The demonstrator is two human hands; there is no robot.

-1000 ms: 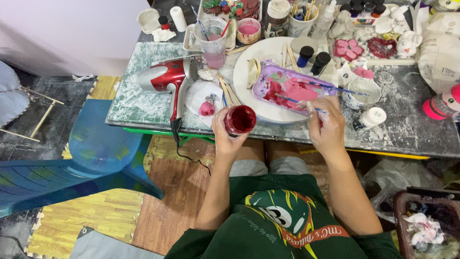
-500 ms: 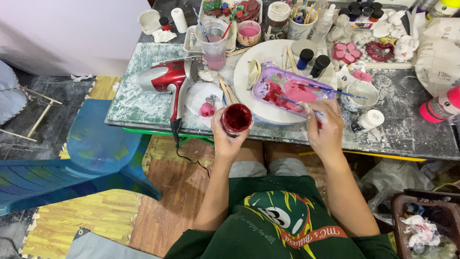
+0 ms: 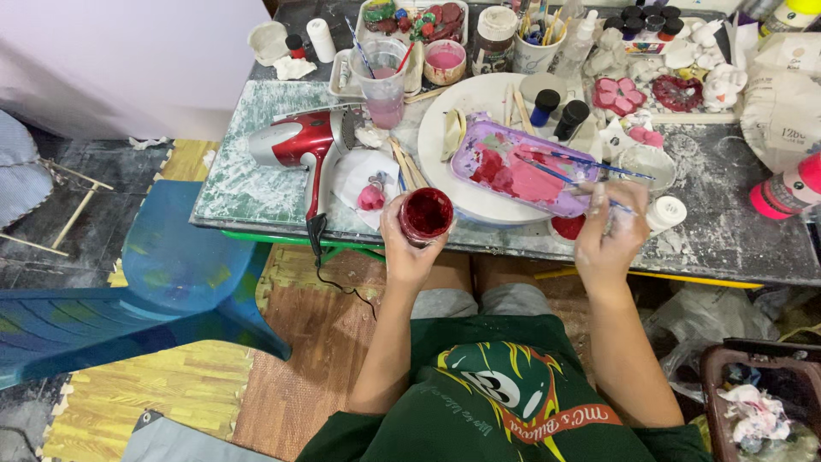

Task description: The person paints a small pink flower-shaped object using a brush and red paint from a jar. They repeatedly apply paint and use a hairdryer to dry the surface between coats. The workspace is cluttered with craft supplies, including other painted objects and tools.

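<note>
Your left hand [image 3: 402, 248] is clamped around a small round piece painted dark red [image 3: 426, 214], held at the near edge of the table [image 3: 256, 184]. Just right of that piece, your right hand [image 3: 607, 231] pinches a thin paintbrush [image 3: 560, 175]; its tip seems to reach the purple palette tray [image 3: 530, 167] on the white plate [image 3: 445, 162] beyond. Left of the piece lies a red hair dryer [image 3: 299, 141].

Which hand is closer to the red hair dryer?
Left. The left hand, holding a small red-painted piece, is just right of the red hair dryer; the right hand, holding a brush, is farther right.
</note>
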